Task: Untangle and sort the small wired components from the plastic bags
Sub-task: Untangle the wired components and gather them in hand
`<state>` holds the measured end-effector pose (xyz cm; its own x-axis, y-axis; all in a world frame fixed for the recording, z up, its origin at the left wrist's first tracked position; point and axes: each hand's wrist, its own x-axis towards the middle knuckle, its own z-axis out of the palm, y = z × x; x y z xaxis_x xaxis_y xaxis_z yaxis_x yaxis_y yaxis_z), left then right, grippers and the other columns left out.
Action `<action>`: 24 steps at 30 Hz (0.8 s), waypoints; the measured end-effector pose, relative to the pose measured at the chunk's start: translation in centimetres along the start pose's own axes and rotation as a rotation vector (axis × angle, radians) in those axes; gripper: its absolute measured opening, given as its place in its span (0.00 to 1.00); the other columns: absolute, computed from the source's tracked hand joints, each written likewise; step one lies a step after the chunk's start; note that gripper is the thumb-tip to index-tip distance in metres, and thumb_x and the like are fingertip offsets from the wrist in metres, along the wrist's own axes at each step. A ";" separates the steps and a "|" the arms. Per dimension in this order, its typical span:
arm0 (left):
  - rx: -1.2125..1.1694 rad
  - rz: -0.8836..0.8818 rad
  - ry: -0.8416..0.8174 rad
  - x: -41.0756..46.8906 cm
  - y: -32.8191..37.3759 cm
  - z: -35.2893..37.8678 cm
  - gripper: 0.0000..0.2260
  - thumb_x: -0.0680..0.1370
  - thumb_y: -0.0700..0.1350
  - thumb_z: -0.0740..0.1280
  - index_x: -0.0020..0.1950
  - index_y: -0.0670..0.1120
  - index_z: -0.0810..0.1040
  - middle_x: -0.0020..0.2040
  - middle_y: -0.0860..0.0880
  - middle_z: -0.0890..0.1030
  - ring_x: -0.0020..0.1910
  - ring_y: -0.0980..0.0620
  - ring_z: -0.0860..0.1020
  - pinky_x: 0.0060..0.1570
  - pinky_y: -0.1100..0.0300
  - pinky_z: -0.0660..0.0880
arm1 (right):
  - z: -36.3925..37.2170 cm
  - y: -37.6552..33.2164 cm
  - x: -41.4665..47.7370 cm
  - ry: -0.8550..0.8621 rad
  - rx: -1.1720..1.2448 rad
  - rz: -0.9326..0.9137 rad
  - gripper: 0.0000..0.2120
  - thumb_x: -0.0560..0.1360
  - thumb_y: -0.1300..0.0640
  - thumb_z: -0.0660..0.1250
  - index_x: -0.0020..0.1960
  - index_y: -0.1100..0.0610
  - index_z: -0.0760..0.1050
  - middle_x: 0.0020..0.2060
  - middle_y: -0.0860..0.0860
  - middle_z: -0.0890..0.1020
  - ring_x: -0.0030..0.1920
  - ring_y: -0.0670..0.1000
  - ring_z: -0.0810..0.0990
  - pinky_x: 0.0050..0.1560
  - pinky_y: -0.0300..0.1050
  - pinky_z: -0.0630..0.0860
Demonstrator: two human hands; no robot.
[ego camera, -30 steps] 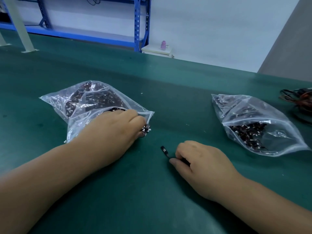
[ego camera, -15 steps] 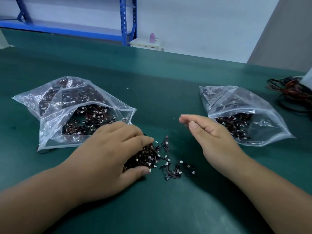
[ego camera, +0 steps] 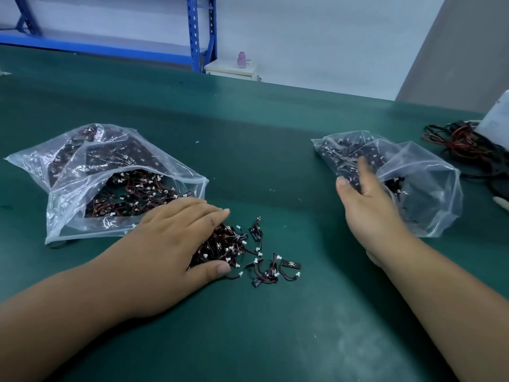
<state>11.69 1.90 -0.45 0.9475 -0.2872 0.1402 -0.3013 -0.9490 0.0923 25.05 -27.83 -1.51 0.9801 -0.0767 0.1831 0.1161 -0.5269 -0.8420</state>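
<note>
The head view looks down on a green table (ego camera: 275,128) with two clear bags on it, one to each side.

The left bag (ego camera: 82,172) lies at the left with its mouth turned to the right and near side. It is well filled with small black boards on red and black wires with white plugs. The left hand (ego camera: 176,238) rests palm down just beside that mouth. Its fingers arch over a clump (ego camera: 232,242) of the same parts on the table and its thumb closes in from the near side, so the hand cups and holds the clump. A few strays (ego camera: 289,264) lie on the table just right of the clump, some touching each other, apart from the hand.

The right bag (ego camera: 429,188) lies at the right, well apart from the left one, crumpled, with its mouth facing left. It holds fewer parts, dark against the plastic. The right hand (ego camera: 366,208) is at that mouth, its fingers straight and spread wide and its thumb out to the left. The forefinger points far, against the bag. The other fingers are lost in the folds of plastic (whether they touch any parts inside I cannot tell).

Far right on the table a tangle of cables (ego camera: 462,146), red and black, lies beyond the right bag, with a white thing (ego camera: 495,117) over its far end, cut by the frame edge.

Past the far side of the table stands a blue shelf (ego camera: 199,31) against a pale wall. Just right of it is a white box (ego camera: 231,71) with a pink bottle (ego camera: 241,59) on top.
</note>
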 end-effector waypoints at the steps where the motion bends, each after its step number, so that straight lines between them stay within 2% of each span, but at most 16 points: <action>1: 0.000 0.008 0.007 0.0 0.1 -0.1 0.38 0.72 0.76 0.39 0.79 0.61 0.54 0.74 0.65 0.60 0.74 0.64 0.49 0.71 0.64 0.43 | 0.0 0.0 -0.1 -0.009 -0.033 -0.002 0.33 0.81 0.43 0.61 0.81 0.43 0.51 0.80 0.43 0.54 0.79 0.45 0.52 0.71 0.40 0.50; 3: 0.011 0.026 0.005 0.2 0.3 -0.2 0.35 0.74 0.73 0.42 0.77 0.60 0.61 0.70 0.64 0.66 0.72 0.62 0.58 0.70 0.64 0.49 | 0.1 -0.3 -0.6 -0.026 -0.166 -0.046 0.33 0.80 0.45 0.64 0.80 0.48 0.55 0.79 0.46 0.59 0.78 0.48 0.58 0.73 0.40 0.53; 4: 0.010 0.033 0.007 0.3 0.5 -0.3 0.33 0.76 0.71 0.44 0.75 0.59 0.65 0.67 0.63 0.69 0.70 0.60 0.62 0.69 0.63 0.52 | 0.3 -0.6 -1.1 -0.040 -0.230 -0.092 0.32 0.79 0.46 0.66 0.79 0.50 0.61 0.77 0.48 0.65 0.77 0.49 0.63 0.75 0.43 0.57; 6: 0.007 0.047 0.030 0.5 0.8 -0.5 0.28 0.77 0.68 0.48 0.71 0.57 0.71 0.62 0.61 0.74 0.65 0.57 0.70 0.66 0.58 0.60 | 0.8 -1.5 -2.5 -0.123 -0.289 -0.210 0.24 0.77 0.47 0.68 0.71 0.52 0.74 0.69 0.49 0.77 0.70 0.50 0.73 0.74 0.50 0.65; 8: 0.011 0.081 0.057 0.6 1.1 -0.5 0.25 0.78 0.65 0.52 0.67 0.56 0.75 0.59 0.60 0.77 0.61 0.55 0.74 0.62 0.54 0.67 | 1.6 -2.4 -4.1 -0.253 -0.292 -0.327 0.16 0.76 0.44 0.67 0.61 0.49 0.81 0.57 0.44 0.83 0.61 0.47 0.78 0.69 0.53 0.69; 9: 0.015 0.103 0.072 0.7 1.2 -0.5 0.24 0.78 0.64 0.53 0.66 0.55 0.76 0.57 0.60 0.78 0.59 0.55 0.76 0.60 0.52 0.70 | 1.9 -2.9 -4.9 -0.307 -0.299 -0.381 0.16 0.75 0.42 0.65 0.58 0.47 0.82 0.52 0.41 0.83 0.58 0.47 0.78 0.67 0.54 0.69; 11: 0.016 0.142 0.084 0.7 1.2 -0.5 0.22 0.78 0.62 0.55 0.65 0.55 0.77 0.56 0.59 0.79 0.57 0.54 0.77 0.58 0.53 0.71 | 2.4 -3.7 -6.0 -0.402 -0.333 -0.450 0.21 0.73 0.38 0.61 0.59 0.44 0.81 0.51 0.38 0.80 0.58 0.45 0.75 0.68 0.53 0.65; 15: 0.000 0.194 0.110 0.7 1.1 -0.4 0.20 0.78 0.60 0.57 0.65 0.54 0.76 0.54 0.58 0.78 0.55 0.54 0.77 0.58 0.55 0.65 | 2.5 -4.5 -7.1 -0.582 -0.452 -0.512 0.37 0.66 0.26 0.54 0.71 0.39 0.70 0.60 0.34 0.73 0.63 0.41 0.66 0.70 0.47 0.57; 17: 0.001 0.197 0.128 0.6 1.4 -0.6 0.18 0.78 0.57 0.58 0.64 0.53 0.77 0.52 0.58 0.78 0.52 0.54 0.77 0.56 0.53 0.68 | 2.6 -4.9 -7.5 -0.642 -0.466 -0.522 0.39 0.65 0.25 0.55 0.73 0.39 0.67 0.61 0.33 0.70 0.62 0.40 0.64 0.70 0.47 0.58; 19: 0.011 0.184 0.150 0.6 1.5 -0.8 0.16 0.76 0.54 0.59 0.60 0.53 0.79 0.46 0.58 0.78 0.48 0.52 0.78 0.53 0.49 0.73 | 2.9 -5.3 -8.2 -0.671 -0.465 -0.543 0.35 0.67 0.27 0.60 0.71 0.38 0.67 0.58 0.34 0.69 0.60 0.42 0.65 0.68 0.48 0.60; 21: 0.023 0.158 0.166 0.5 1.6 -1.2 0.13 0.74 0.52 0.59 0.53 0.54 0.81 0.42 0.58 0.77 0.44 0.51 0.78 0.50 0.49 0.73 | 3.5 -5.7 -9.0 -0.673 -0.469 -0.591 0.27 0.71 0.33 0.66 0.67 0.38 0.69 0.56 0.35 0.69 0.59 0.44 0.67 0.66 0.50 0.63; 23: 0.039 0.117 0.205 0.3 1.4 -1.5 0.12 0.72 0.53 0.60 0.49 0.54 0.81 0.43 0.57 0.77 0.45 0.50 0.77 0.51 0.51 0.69 | 4.3 -6.0 -9.8 -0.671 -0.424 -0.634 0.19 0.74 0.40 0.68 0.64 0.41 0.72 0.55 0.38 0.70 0.59 0.44 0.69 0.65 0.51 0.65; 24: 0.032 0.099 0.239 0.2 1.3 -1.6 0.13 0.72 0.54 0.60 0.51 0.54 0.81 0.46 0.57 0.77 0.48 0.50 0.77 0.52 0.52 0.67 | 4.5 -6.1 -10.1 -0.673 -0.401 -0.651 0.17 0.75 0.43 0.68 0.63 0.43 0.74 0.54 0.39 0.71 0.58 0.45 0.70 0.64 0.52 0.67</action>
<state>11.36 0.79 1.26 0.8603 -0.3438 0.3765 -0.3843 -0.9225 0.0358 15.16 -19.98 -0.51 0.6472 0.7531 0.1178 0.7181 -0.5505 -0.4257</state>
